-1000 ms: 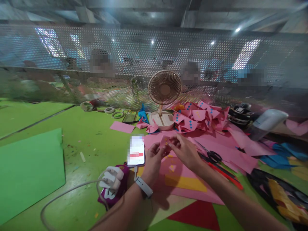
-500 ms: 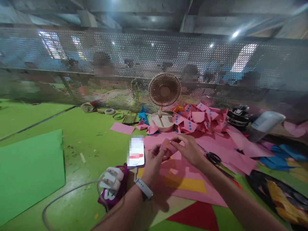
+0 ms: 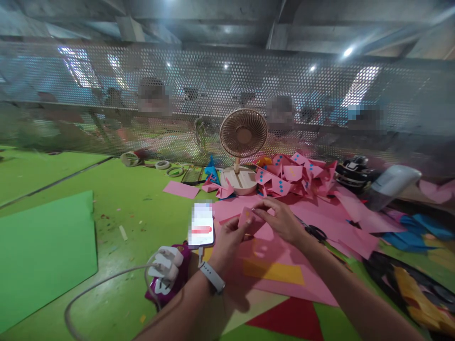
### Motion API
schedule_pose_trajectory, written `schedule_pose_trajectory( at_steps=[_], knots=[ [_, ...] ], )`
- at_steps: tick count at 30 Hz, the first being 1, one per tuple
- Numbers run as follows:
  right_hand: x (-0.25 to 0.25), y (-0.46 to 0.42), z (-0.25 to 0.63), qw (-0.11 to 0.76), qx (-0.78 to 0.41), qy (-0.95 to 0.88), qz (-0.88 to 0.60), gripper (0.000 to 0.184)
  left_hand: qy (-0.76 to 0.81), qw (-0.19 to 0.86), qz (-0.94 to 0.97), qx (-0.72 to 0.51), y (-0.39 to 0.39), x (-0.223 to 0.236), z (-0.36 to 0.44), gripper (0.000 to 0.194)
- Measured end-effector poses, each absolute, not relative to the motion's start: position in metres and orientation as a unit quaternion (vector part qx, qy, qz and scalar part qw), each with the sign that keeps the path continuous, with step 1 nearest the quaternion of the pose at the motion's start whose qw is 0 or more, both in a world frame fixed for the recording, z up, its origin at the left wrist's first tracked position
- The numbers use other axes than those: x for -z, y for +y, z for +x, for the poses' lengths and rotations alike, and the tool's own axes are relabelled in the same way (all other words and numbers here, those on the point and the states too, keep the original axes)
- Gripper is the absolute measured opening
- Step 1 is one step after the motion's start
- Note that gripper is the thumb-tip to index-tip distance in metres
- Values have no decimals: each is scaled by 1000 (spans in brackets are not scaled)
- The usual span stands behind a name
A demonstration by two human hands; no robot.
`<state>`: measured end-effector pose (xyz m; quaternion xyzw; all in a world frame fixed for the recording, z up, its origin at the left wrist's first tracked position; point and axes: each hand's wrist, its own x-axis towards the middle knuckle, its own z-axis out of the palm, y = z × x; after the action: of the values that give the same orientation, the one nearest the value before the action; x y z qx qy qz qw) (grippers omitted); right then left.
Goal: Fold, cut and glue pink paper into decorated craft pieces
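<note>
My left hand (image 3: 230, 239), with a pale watch strap (image 3: 212, 277) at the wrist, pinches a small folded piece of pink paper (image 3: 244, 216) between thumb and fingers. A yellow mark shows on its face. From the other side my right hand (image 3: 280, 221) closes thumb and forefinger on the paper's right edge; anything tiny between those fingertips is too small to make out. Below both hands lie pink sheets (image 3: 313, 289) with a yellow strip (image 3: 273, 271) on top. Left of my left hand is a lit phone (image 3: 201, 225) with a cable plugged in.
A fan (image 3: 243, 135) stands behind the hands, beside a heap of folded pink paper pieces (image 3: 302, 173). Black-handled scissors (image 3: 315, 232) lie right of my right hand. A purple power strip (image 3: 167, 289) with white plugs and a green sheet (image 3: 46, 255) are on the left.
The small pink paper has turned slightly between my hands, and my left thumb has shifted on it. My right hand stays at its edge. The view has tilted a little.
</note>
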<state>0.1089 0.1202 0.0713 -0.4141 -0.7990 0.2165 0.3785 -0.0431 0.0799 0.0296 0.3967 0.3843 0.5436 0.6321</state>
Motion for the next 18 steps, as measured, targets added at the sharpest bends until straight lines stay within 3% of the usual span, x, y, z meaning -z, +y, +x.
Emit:
schedule_pose_trajectory(
  at_steps=[5, 10, 15, 18],
  knots=[
    [-73, 125, 117, 395, -230, -784, -420, 14, 357, 635, 330, -600, 78, -32, -42, 38],
    [-74, 128, 123, 405, -207, -781, -429, 14, 429, 551, 317, -642, 87, -26, -46, 37],
    [-72, 134, 123, 394, -202, -793, -418, 15, 451, 534, 341, -629, 89, -24, -50, 53],
    [-70, 141, 120, 385, -189, -803, -414, 15, 414, 558, 365, -620, 87, -25, -49, 44]
  ],
)
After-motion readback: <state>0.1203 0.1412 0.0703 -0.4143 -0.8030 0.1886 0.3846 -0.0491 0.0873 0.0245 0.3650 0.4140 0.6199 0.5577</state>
